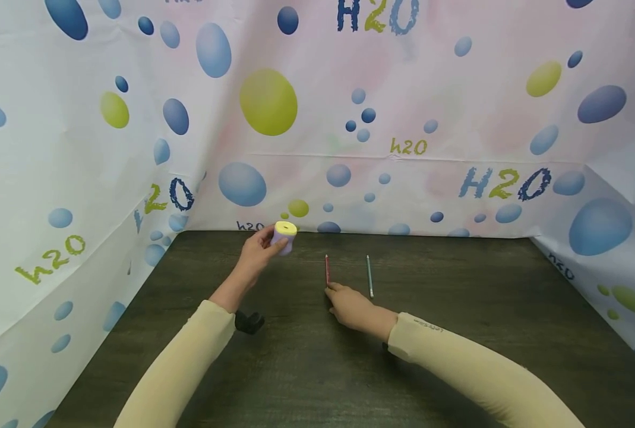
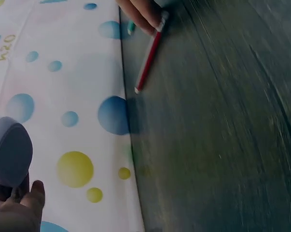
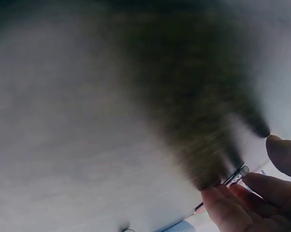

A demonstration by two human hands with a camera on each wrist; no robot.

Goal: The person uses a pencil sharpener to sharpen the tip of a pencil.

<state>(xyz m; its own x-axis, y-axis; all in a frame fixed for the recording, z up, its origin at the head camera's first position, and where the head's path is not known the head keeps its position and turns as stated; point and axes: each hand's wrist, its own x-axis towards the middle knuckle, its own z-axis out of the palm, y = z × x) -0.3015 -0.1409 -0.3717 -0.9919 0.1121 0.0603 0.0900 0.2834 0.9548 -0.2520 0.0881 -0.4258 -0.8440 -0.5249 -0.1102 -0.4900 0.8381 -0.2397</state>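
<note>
My left hand [image 1: 254,254] holds up a small lilac container [image 1: 284,244] with a yellow top that has a small dark hole in it. The left wrist view shows its rounded pale end [image 2: 12,152] above my fingers. On the dark table, a red pencil [image 1: 327,268] points away from me. My right hand [image 1: 351,306] is at its near end, fingertips pinching it by the white tip. The right wrist view shows the pencil's metal end [image 3: 239,174] between my fingers [image 3: 222,208]. A teal pencil [image 1: 369,276] lies just right of the red one, roughly parallel.
The dark wooden table [image 1: 445,368] ends at a white sheet [image 1: 317,137] with blue and green bubbles, which rises behind it and at both sides. A black strap [image 1: 249,323] shows at my left wrist.
</note>
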